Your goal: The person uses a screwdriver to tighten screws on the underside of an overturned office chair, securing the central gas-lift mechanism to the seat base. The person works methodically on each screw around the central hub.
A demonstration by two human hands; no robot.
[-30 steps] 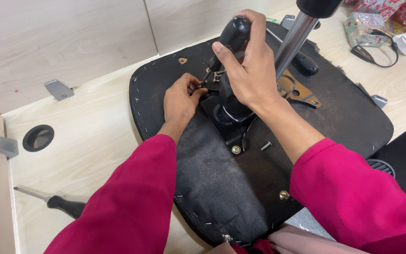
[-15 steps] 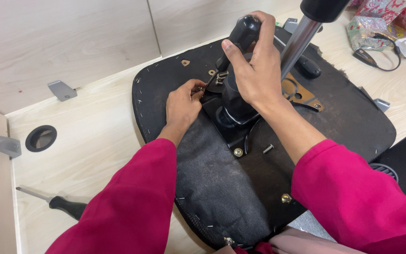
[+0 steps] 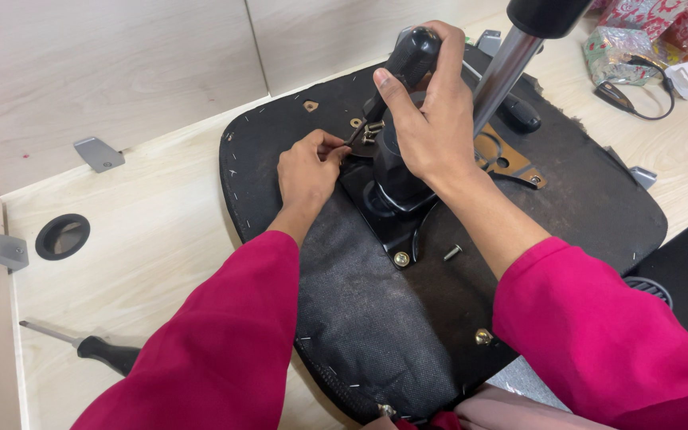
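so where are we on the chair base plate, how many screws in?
One gold screw sits in the plate's near corner. In hand: the right hand drives a black-handled screwdriver into the far-left corner, where the left hand steadies the fastener. Left: a loose screw lies on the seat underside. I cannot see the plate's other corners. A second screwdriver lies unused on the desk.

Chair seat upside-down on desk; spare screwdriver left of seat; loose screw on seat.
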